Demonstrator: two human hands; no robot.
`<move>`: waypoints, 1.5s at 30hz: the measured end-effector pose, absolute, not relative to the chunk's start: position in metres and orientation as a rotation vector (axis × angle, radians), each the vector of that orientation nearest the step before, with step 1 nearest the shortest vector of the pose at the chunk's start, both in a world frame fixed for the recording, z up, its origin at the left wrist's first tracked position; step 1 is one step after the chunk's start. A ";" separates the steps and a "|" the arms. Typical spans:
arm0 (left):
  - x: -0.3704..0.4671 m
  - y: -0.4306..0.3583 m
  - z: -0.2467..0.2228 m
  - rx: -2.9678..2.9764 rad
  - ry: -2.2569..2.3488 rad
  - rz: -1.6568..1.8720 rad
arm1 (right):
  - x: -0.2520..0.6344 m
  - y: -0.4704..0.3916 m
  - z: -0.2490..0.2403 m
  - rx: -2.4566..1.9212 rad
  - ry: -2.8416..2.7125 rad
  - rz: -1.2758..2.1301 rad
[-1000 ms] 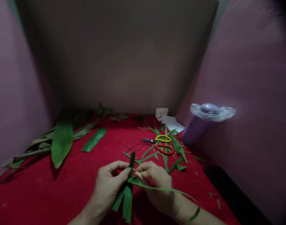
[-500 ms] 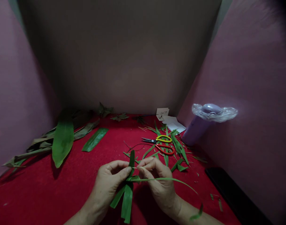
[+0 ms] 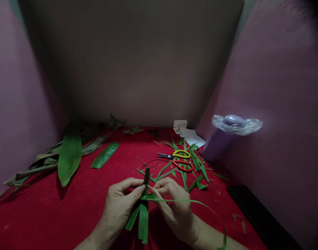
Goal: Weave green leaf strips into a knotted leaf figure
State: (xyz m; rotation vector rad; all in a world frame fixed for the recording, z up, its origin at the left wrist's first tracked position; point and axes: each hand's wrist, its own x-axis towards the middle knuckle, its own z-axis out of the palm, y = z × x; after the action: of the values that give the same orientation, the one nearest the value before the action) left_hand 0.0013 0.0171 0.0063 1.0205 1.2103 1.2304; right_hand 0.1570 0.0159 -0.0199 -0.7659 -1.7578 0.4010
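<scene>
My left hand (image 3: pixel 119 205) pinches a folded green leaf piece (image 3: pixel 143 222) between thumb and fingers at the front middle. The piece has one strip standing up, two hanging down and a long thin strip trailing right over my right wrist. Between the thumb and fingertips of my right hand (image 3: pixel 176 208) is a thin pale stick (image 3: pixel 149 186), its tip at the leaf beside my left thumb. Scissors (image 3: pixel 174 159) with one yellow and one red handle lie beyond my right hand, blades pointing left.
Leaf scraps (image 3: pixel 198 165) surround the scissors on the red cloth (image 3: pixel 44 215). Large leaves (image 3: pixel 69 156) and a cut leaf (image 3: pixel 105 155) lie left. White papers (image 3: pixel 192 137), a plastic-topped purple bottle (image 3: pixel 217 142) and a black object (image 3: pixel 260 215) are at right.
The pale stick has tilted, its outer end now lower, and my right fingers have shifted slightly down. The hanging leaf strips have swung a little to the right.
</scene>
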 end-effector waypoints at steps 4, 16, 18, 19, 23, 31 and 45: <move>0.002 0.017 0.009 1.090 1.232 1.244 | 0.157 0.018 -0.022 -0.816 -1.787 0.312; 0.002 0.015 0.007 1.020 1.231 1.213 | 0.156 0.017 -0.018 -0.813 -1.875 0.232; 0.003 0.016 0.008 1.041 1.225 1.222 | 0.156 0.016 -0.019 -0.831 -1.873 0.219; 0.003 0.016 0.009 1.051 1.226 1.227 | 0.156 0.016 -0.020 -0.839 -1.876 0.214; 0.003 0.016 0.012 1.048 1.243 1.233 | 0.157 0.018 -0.022 -0.836 -1.869 0.277; 0.000 0.016 0.011 1.003 1.213 1.221 | 0.159 0.025 -0.022 -0.757 -1.871 0.520; -0.002 0.018 0.015 0.872 1.199 1.201 | 0.164 0.024 -0.018 -0.846 -1.914 0.388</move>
State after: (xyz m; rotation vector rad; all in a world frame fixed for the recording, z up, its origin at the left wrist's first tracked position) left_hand -0.0018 0.0184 0.0150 0.8725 1.1993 1.2011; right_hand 0.1639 0.0241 -0.0182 -0.8461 -1.9141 0.3884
